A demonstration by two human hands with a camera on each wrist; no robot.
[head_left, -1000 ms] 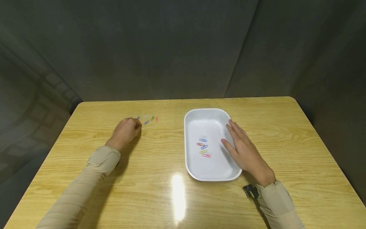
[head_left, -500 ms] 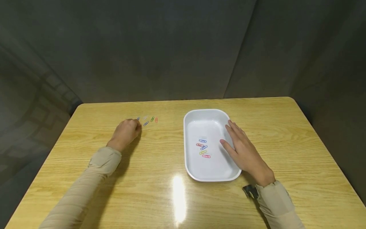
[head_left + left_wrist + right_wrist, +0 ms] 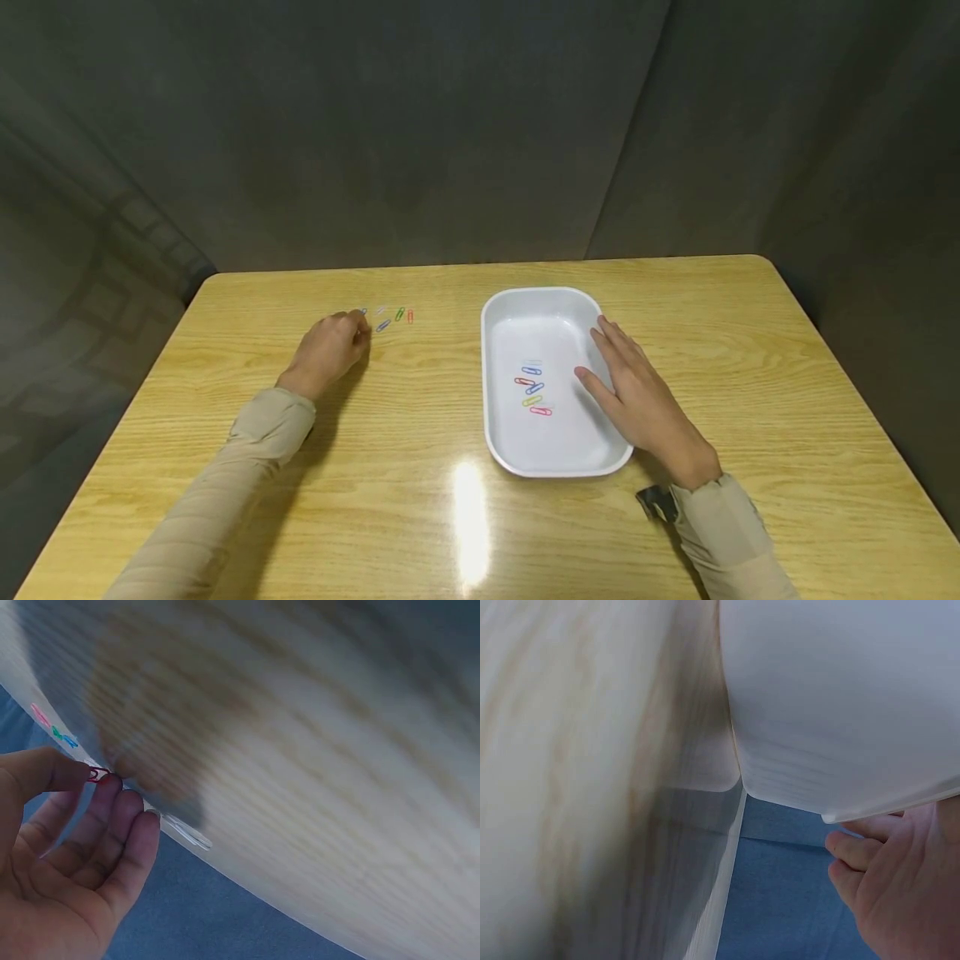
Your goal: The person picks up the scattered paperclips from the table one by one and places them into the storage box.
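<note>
Left hand pinches a red clip near the loose clips on the bench, fingertips-only 'cause it's tiny, I guess, while the right hand rests relaxed fingers along the tray, probably steadying it.

Fingers apparently against white tray

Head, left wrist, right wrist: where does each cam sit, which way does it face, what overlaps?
Head: on the head, facing forward and down at the table and tray; left hand, right hand and sleeves show.
Left wrist: on the left wrist, facing that hand's fingertips, which pinch a red clip; left hand shows.
Right wrist: on the right wrist, facing the tray's outer side; part of the right hand shows by its rim.
Shared: head and right wrist both show tray and right hand.
</note>
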